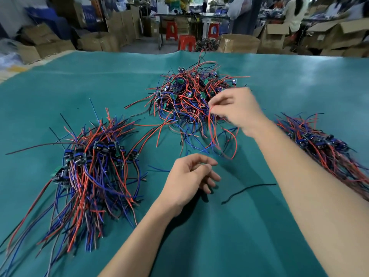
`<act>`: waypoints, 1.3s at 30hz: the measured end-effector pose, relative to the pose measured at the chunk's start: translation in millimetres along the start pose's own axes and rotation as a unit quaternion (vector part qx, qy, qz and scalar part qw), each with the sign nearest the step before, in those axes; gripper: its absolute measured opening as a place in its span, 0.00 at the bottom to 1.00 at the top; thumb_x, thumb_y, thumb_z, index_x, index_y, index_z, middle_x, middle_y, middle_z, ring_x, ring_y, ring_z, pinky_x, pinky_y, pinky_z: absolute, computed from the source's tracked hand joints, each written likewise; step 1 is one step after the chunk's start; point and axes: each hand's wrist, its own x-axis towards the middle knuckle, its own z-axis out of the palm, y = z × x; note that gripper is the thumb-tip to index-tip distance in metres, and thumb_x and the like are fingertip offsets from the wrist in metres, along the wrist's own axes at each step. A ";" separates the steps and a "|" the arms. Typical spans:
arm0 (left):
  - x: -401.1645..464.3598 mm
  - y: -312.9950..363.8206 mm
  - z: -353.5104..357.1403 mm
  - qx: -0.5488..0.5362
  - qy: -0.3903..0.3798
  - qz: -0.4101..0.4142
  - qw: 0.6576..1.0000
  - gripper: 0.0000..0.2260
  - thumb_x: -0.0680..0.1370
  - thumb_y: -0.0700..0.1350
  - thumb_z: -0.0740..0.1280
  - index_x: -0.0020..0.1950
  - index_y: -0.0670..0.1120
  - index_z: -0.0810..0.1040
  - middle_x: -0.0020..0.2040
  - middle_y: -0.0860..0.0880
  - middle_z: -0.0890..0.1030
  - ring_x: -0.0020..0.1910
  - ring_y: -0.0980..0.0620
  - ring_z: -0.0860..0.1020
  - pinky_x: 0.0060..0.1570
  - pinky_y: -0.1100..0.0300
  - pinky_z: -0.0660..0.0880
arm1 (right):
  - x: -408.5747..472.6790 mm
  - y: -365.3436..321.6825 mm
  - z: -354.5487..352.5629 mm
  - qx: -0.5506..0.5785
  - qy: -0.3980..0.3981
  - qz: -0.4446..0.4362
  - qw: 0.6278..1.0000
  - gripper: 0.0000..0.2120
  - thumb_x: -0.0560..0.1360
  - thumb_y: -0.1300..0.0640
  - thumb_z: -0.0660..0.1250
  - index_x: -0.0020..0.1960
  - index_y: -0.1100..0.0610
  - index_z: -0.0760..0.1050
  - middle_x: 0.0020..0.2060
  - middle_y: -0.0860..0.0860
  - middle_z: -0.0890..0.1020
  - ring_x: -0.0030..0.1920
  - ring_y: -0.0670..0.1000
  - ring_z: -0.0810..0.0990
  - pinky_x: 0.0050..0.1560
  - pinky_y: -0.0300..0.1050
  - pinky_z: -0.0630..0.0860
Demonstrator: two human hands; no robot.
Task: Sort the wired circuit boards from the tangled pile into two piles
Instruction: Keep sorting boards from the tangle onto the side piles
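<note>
A tangled pile (189,94) of small circuit boards with red, blue and black wires lies in the middle of the teal table (99,76). A sorted pile (93,166) lies at the left, and another sorted pile (323,140) at the right, partly hidden by my right forearm. My right hand (237,108) reaches into the near right edge of the tangle and pinches a red wire (211,128) that hangs down in a loop. My left hand (191,174) hovers above the table in front of the tangle, fingers loosely curled, holding nothing.
A loose black wire (247,191) lies on the cloth between my forearms. Beyond the table's far edge stand cardboard boxes (239,44), red stools (186,43) and a person at the back right.
</note>
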 end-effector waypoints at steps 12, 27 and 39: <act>-3.9 4.5 -3.6 -0.058 -0.063 0.005 0.996 0.15 0.80 0.52 0.65 0.52 0.41 0.81 0.48 0.43 0.86 0.43 0.47 0.85 0.31 0.64 0.75 | -117.2 12.2 19.7 0.361 -0.055 0.149 0.919 0.09 0.64 0.58 0.78 0.41 0.61 0.86 0.40 0.60 0.84 0.38 0.52 0.81 0.40 0.42 0.75; -2.2 2.1 -2.4 -0.144 -0.064 -0.005 0.988 0.15 0.77 0.43 0.66 0.56 0.31 0.75 0.36 0.47 0.77 0.34 0.54 0.76 0.37 0.65 0.75 | -114.6 21.3 22.0 0.297 0.033 0.095 0.950 0.08 0.74 0.59 0.75 0.36 0.53 0.85 0.33 0.52 0.85 0.33 0.47 0.81 0.32 0.35 0.72; -2.3 0.7 -3.0 -0.109 -0.037 -0.011 0.993 0.13 0.83 0.41 0.61 0.41 0.44 0.79 0.31 0.49 0.72 0.28 0.54 0.69 0.29 0.65 0.69 | -118.5 20.6 35.5 0.256 -0.085 0.080 0.960 0.11 0.71 0.48 0.75 0.44 0.56 0.86 0.34 0.49 0.84 0.34 0.45 0.79 0.39 0.40 0.76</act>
